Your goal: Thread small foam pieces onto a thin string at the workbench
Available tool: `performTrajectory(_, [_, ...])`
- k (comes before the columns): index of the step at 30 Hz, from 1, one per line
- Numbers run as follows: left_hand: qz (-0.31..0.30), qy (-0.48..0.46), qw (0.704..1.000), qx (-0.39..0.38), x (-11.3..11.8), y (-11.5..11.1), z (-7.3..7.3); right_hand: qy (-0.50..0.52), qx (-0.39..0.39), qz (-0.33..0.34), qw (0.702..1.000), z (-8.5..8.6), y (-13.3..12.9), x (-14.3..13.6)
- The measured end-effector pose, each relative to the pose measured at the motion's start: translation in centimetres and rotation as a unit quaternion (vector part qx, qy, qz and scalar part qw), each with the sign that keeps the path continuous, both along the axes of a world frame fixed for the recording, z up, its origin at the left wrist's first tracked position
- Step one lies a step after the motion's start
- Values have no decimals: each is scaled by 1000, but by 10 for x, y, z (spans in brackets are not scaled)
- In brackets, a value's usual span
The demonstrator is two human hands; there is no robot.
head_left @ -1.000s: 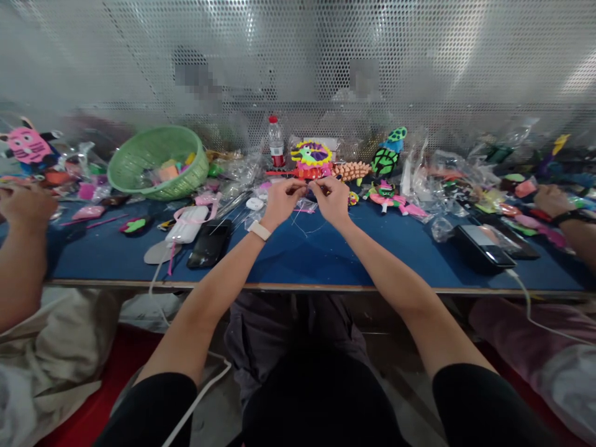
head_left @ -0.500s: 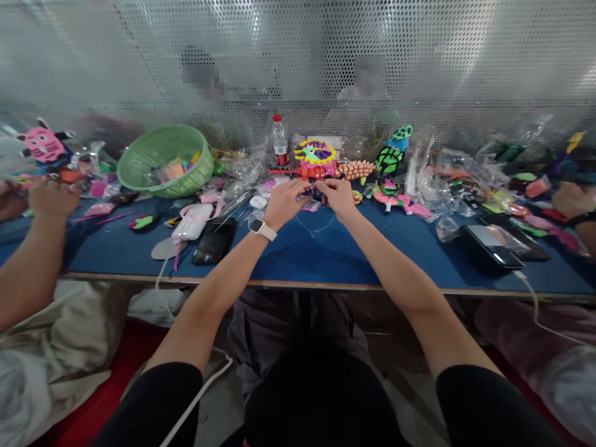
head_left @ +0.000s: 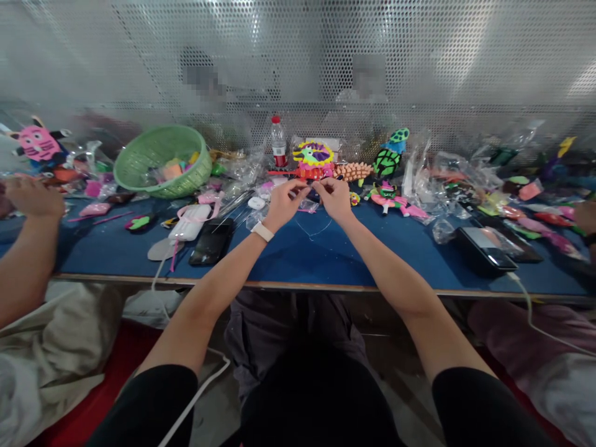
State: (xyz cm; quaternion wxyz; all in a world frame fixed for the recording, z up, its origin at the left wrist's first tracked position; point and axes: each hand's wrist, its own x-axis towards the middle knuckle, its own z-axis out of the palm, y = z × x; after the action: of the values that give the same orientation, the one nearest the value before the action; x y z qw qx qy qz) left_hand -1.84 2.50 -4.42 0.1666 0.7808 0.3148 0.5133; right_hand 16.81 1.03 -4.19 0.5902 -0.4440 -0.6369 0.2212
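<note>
**Two bare hands above a loop of fine thread**

Compared with the view half a second earlier, the left wrist has turned: the watch [head_left: 263,232] now presents chiefly its pale band, the dark face lost from sight. Both hands remain close together, nearer the wearer than the red-capped bottle [head_left: 278,144] and slightly to its right. Far right of the bottle, a co-worker's hand [head_left: 585,217] is now mostly cut off by the frame edge.

The left hand [head_left: 285,203] is half curled, thumb and fingertips bent toward one another; the right hand [head_left: 336,197] brings thumb and forefinger together. What either grips is too small to tell. The thread [head_left: 311,236] shows as a pale loop against the blue table [head_left: 302,264], on the bottle's near side; its upper ends fade out near the fingers. The yellow-edged figure [head_left: 314,154], just right of the bottle, is partly covered below by the hands.

Left of the bottle, the green basket [head_left: 161,177] contains orange and yellow pieces [head_left: 174,167]; its near wall conceals the remainder. The bottle itself is red near the base, whether label or liquid cannot be told. Well to its right, clear bags [head_left: 437,171] enclose indistinct coloured shapes.
</note>
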Motion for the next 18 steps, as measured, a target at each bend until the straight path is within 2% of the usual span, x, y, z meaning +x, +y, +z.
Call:
performTrajectory(3, [-65,-97,986,-120,2,4,-1,17,0,1,1000,-2,0,-3])
performTrajectory(5, [-90,-113,977,-156,1,5,0,25,1,-2,1000,-2,0,-5])
performTrajectory(7, [-81,-83,985,-128,-3,4,4,20,10,-12,1000,-2,-1,-6])
performTrajectory(9, [-43,-32,997,-48,-6,0,9,-2,25,-32,999,-2,-3,-6])
performTrajectory(12, [12,17,998,60,-8,-9,14,-41,58,-63,996,-2,-7,-8])
performTrajectory(15, [12,26,996,83,-4,-15,13,-59,77,-73,993,-2,-10,-11])
performTrajectory(18, [7,-18,998,52,0,-17,10,-58,81,-66,993,-1,-10,-11])
